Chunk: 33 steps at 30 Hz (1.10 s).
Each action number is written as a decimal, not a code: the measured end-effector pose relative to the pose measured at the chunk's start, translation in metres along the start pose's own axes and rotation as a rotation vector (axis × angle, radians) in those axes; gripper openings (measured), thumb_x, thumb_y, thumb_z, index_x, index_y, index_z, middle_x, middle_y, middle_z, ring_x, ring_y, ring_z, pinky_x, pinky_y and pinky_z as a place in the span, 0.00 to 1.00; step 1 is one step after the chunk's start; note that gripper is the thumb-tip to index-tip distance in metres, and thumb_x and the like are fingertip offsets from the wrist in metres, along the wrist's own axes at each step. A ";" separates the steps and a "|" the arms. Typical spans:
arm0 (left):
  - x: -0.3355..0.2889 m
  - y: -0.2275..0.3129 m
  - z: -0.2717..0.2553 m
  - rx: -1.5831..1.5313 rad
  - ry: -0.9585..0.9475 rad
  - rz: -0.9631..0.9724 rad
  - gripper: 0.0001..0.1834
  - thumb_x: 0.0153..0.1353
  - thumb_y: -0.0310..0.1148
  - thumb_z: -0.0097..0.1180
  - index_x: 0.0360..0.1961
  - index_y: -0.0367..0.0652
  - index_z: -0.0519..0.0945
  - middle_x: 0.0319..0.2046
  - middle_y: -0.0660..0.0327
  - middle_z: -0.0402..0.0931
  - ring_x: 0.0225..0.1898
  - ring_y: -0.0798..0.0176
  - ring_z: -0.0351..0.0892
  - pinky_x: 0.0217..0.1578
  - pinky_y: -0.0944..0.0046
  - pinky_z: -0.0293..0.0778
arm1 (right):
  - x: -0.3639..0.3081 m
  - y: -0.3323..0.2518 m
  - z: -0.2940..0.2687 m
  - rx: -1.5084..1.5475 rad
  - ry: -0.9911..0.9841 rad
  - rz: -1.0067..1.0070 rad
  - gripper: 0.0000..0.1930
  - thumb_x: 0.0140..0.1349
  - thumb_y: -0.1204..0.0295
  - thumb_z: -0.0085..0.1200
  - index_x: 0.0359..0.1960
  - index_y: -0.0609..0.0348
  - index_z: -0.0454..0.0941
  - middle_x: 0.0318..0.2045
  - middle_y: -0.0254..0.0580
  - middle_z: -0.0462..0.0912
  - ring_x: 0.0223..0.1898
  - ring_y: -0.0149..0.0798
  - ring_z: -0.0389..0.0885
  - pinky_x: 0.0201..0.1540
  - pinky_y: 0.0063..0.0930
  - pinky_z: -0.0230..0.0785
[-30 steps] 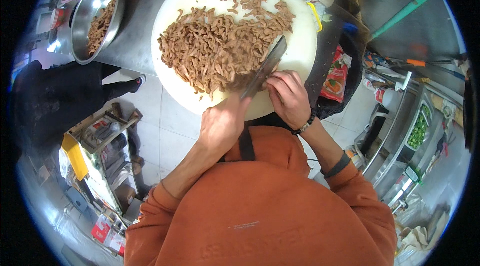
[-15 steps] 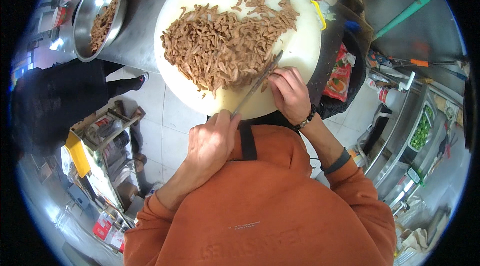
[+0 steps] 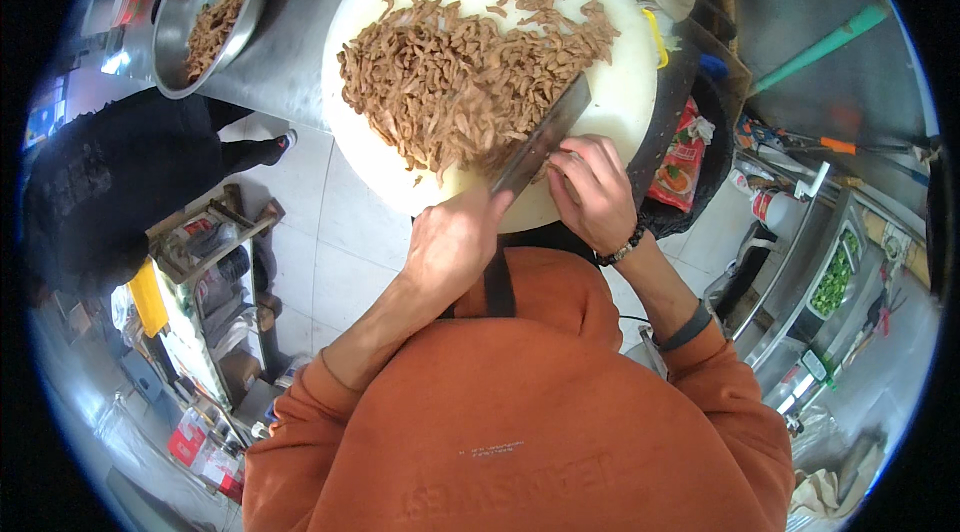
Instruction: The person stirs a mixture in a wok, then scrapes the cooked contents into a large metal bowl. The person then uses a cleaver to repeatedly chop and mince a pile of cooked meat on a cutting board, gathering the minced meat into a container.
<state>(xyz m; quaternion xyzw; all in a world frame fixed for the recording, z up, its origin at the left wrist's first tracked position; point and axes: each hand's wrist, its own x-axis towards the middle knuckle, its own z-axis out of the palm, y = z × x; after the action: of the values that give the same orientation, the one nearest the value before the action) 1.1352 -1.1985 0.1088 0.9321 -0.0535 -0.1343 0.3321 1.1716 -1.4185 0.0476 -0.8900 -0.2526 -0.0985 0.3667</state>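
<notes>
My left hand [image 3: 452,242] is closed around the handle of a cleaver [image 3: 545,137], whose blade slants up to the right across the near edge of a heap of sliced brown meat [image 3: 450,82]. The heap lies on a round white chopping board [image 3: 625,82], with looser slices toward its far right. My right hand [image 3: 595,192] is beside the blade over the board's near right part. Its fingers are curled, and a small brown bit of meat [image 3: 543,170] shows at their tips, mostly hidden.
A steel bowl [image 3: 258,2] with more sliced meat stands on the metal counter [image 3: 300,32] at the far left. A black-lined bin [image 3: 715,147] with a red packet [image 3: 680,162] is right of the board. A person in dark clothes [image 3: 120,182] stands at left.
The cleaver's blade has tilted, so its broad side now shows. Both hands appear slightly farther right. The whole view has shifted a little.
</notes>
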 end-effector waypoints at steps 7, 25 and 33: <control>-0.009 0.001 -0.015 0.012 -0.086 -0.031 0.16 0.76 0.35 0.62 0.33 0.36 0.76 0.23 0.45 0.81 0.23 0.37 0.82 0.24 0.45 0.77 | -0.009 0.002 0.001 -0.021 -0.122 -0.045 0.15 0.55 0.81 0.67 0.45 0.64 0.83 0.49 0.45 0.82 0.51 0.52 0.81 0.57 0.42 0.77; -0.019 0.008 -0.007 0.001 -0.091 -0.065 0.17 0.76 0.34 0.62 0.31 0.35 0.75 0.21 0.42 0.80 0.22 0.35 0.82 0.23 0.44 0.77 | -0.016 0.003 0.012 -0.052 -0.046 -0.046 0.15 0.53 0.81 0.69 0.43 0.62 0.82 0.47 0.45 0.83 0.50 0.51 0.82 0.56 0.41 0.78; 0.006 -0.010 -0.025 -0.050 -0.065 0.001 0.18 0.77 0.35 0.60 0.30 0.35 0.76 0.18 0.43 0.79 0.22 0.34 0.84 0.23 0.43 0.78 | -0.001 0.002 0.007 -0.010 0.005 -0.060 0.09 0.56 0.83 0.67 0.38 0.67 0.82 0.43 0.49 0.83 0.46 0.53 0.83 0.51 0.41 0.80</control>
<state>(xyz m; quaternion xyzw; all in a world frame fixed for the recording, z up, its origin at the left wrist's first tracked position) 1.1477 -1.1764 0.1196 0.9186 -0.0612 -0.1658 0.3536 1.1719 -1.4153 0.0405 -0.8836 -0.2777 -0.1127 0.3597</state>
